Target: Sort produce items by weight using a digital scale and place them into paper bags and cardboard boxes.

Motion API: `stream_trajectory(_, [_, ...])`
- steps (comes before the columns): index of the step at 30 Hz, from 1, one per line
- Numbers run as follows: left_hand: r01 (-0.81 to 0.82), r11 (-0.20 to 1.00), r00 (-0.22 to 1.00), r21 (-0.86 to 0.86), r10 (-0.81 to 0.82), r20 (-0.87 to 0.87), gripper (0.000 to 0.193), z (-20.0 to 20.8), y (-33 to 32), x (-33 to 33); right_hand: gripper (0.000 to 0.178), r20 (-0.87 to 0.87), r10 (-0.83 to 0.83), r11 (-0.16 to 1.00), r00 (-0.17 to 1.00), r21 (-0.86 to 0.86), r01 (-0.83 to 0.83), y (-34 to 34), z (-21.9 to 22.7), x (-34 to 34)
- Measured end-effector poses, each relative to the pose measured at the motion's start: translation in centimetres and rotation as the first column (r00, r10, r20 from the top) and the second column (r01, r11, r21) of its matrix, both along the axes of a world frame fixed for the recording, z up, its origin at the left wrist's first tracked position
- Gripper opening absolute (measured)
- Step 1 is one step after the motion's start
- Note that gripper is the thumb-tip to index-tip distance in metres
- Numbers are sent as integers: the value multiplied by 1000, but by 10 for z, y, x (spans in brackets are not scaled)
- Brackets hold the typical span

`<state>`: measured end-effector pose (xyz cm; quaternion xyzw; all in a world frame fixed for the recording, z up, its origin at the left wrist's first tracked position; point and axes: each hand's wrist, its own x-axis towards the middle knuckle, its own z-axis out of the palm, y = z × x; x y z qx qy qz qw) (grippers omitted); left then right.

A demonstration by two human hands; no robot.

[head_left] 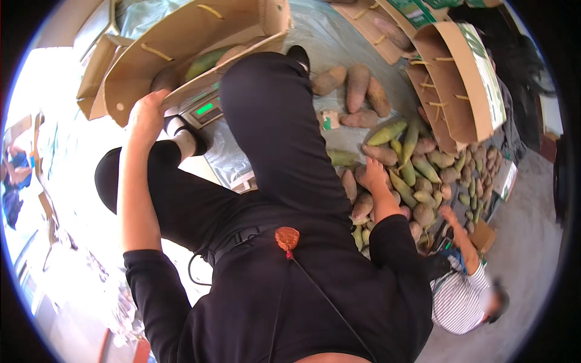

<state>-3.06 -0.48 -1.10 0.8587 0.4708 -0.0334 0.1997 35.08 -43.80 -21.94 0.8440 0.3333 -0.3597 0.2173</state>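
Note:
My left hand [147, 115] is closed on the near left corner of an open cardboard box [136, 72] with yellow cord handles. Inside the box lie a long green radish [207, 62] and reddish-brown roots that look like sweet potatoes. Under its near side a scale with a lit green display [206, 109] shows. To the right, my right hand [376, 176] reaches into a pile, its fingers curled over a sweet potato [361, 176], partly covered by the hand. Just beyond those fingers lie another sweet potato [381, 154] and several green radishes [387, 132].
Several larger sweet potatoes [357, 88] lie on plastic sheeting beyond my knee. More open boxes [451, 85] stand at the far right. The pile stretches right toward another person [460, 290] in a striped top, whose hand touches its edge. My bent legs frame the middle.

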Motion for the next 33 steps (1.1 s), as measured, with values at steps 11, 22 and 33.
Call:
stream_trajectory(11, [-27,999,997,19,28,-77,25,-2,-4,0,59,45,189,955,981,-239,-173,-7,-26,-17])
stream_trajectory(22, [-18,1000,999,9,19,-42,20,-4,-2,-1,88,33,-259,741,965,648,177,39,22,25])
stream_trajectory(33, [-22,998,998,61,25,-50,27,-6,-2,-2,77,-399,53,-39,915,915,401,227,245,19])
